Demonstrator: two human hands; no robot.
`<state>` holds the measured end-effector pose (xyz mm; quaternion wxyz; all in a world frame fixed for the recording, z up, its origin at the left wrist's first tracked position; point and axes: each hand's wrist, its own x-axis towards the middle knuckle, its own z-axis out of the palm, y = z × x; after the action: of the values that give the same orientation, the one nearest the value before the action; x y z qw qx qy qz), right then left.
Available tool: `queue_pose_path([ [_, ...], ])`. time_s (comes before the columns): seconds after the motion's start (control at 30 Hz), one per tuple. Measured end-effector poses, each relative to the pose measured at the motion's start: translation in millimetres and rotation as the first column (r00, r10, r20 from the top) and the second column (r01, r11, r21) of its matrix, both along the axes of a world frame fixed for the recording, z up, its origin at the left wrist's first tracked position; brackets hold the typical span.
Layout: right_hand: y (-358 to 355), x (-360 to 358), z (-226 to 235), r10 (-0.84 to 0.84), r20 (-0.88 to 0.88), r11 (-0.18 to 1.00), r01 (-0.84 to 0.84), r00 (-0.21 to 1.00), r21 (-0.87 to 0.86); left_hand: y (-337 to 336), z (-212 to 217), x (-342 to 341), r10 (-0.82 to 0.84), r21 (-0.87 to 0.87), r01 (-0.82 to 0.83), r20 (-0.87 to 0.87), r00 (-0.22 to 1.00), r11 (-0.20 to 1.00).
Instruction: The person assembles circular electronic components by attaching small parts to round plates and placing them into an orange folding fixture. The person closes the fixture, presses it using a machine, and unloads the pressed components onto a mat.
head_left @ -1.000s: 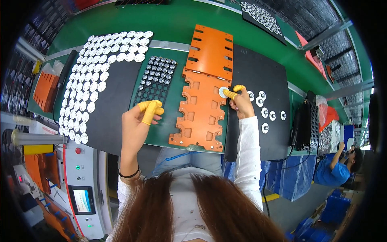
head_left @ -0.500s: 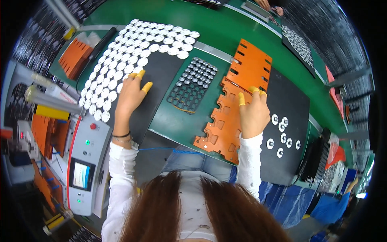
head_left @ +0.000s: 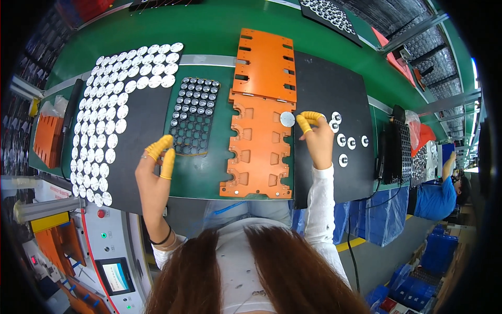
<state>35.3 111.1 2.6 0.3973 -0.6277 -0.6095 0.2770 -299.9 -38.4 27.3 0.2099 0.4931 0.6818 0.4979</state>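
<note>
Right hand [head_left: 316, 138], yellow finger cots on, pinches a silver disc [head_left: 287, 119] at the edge of the orange fixture plate [head_left: 259, 152], just left of the black mat [head_left: 334, 99]. Left hand [head_left: 157, 167] grips nothing, fingers loosely curled by the black cell tray [head_left: 194, 115]. White discs [head_left: 112, 104] lie in rows within reach on the green tabletop [head_left: 209, 26].

Both forearms come up from the lower edge, either side of the person's long brown hair. The left hand [head_left: 156, 168] is raised with its back to the camera, fingers loosely curled and close together, yellow cots on the fingertips [head_left: 159, 148]; a dark band circles the bare wrist. The right hand [head_left: 315, 137] reaches further forward, the arm in a white sleeve, its yellow-capped fingertips [head_left: 305, 121] bent inward and pinched near each other, thumb towards the left.
</note>
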Motion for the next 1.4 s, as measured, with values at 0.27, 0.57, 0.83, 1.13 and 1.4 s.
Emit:
queue_pose_path([
  [0.27, 24, -5, -17, -0.011, -0.342, 0.938, -0.109, 0.94, -0.33, 4, -15, 34, -0.091, -0.068, 0.103, 0.163, 0.982, 0.992],
  [0.57, 26, -5, -13, -0.033, -0.249, 0.943, -0.052, 0.968, -0.329, 2, -18, 33, -0.035, -0.124, 0.068, 0.247, 0.968, 0.99],
  [0.83, -3, -9, 30, -0.104, 0.075, 0.991, 0.097, 0.992, 0.087, -53, -14, -48, 0.25, -0.028, -0.248, 0.128, 0.96, 0.968],
  [1.13, -54, -169, 66, 0.612, 0.303, 0.665, -0.683, 0.73, 0.302, -36, -9, -127, 0.113, -0.257, -0.364, -0.659, 0.744, 0.895],
  [1.4, -48, -206, 54, 0.637, 0.446, 0.614, -0.763, 0.629, 0.202, 9, -40, -170, 0.199, -0.162, -0.459, -0.741, 0.641, 0.874],
])
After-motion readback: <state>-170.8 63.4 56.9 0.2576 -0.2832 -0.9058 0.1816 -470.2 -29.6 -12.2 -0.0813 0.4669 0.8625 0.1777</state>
